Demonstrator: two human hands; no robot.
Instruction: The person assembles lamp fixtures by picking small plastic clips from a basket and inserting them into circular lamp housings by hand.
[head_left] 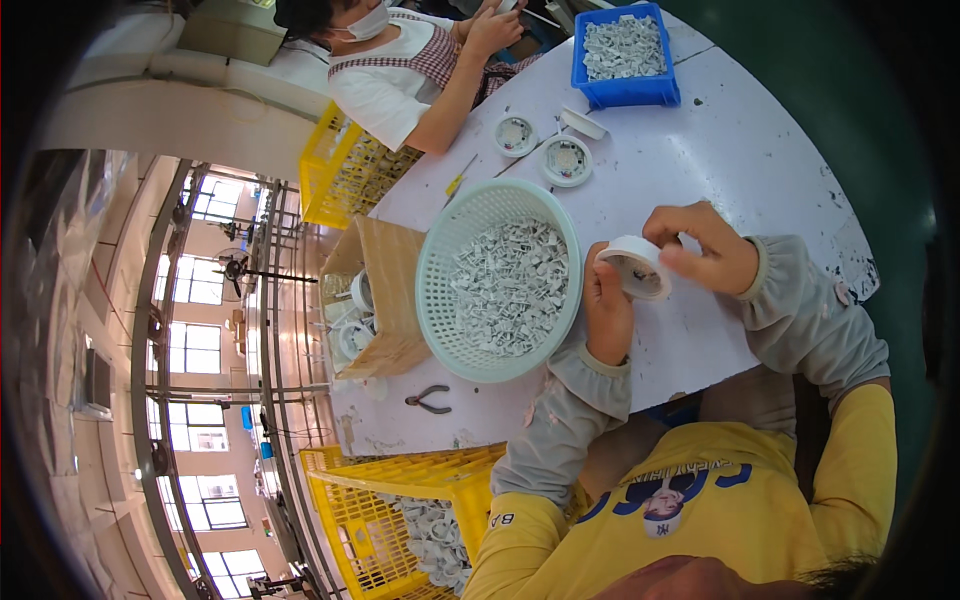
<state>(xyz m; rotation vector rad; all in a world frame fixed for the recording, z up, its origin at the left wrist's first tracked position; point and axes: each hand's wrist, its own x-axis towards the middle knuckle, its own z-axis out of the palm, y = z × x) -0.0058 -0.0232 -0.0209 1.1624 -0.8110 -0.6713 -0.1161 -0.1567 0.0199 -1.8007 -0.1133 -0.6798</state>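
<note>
My left hand (608, 318) holds a white round plastic housing (627, 245) tilted over the table, with its open side turned partly toward me. Some small parts show inside it, too small to name. At the housing's right rim, the bent fingers of my right hand (712, 250) close on the edge; whether they also pinch a small piece is hidden. Just left of my left hand stands a pale green basket (432, 290) full of small white plastic pieces (510, 285).
Round white units (566, 160) lie farther back on the white table (690, 345). A blue bin (630, 95) of white parts stands at the far edge. Left are a cardboard box (395, 300), pliers (430, 400) and yellow crates (400, 540). A co-worker (390, 80) sits at the far left.
</note>
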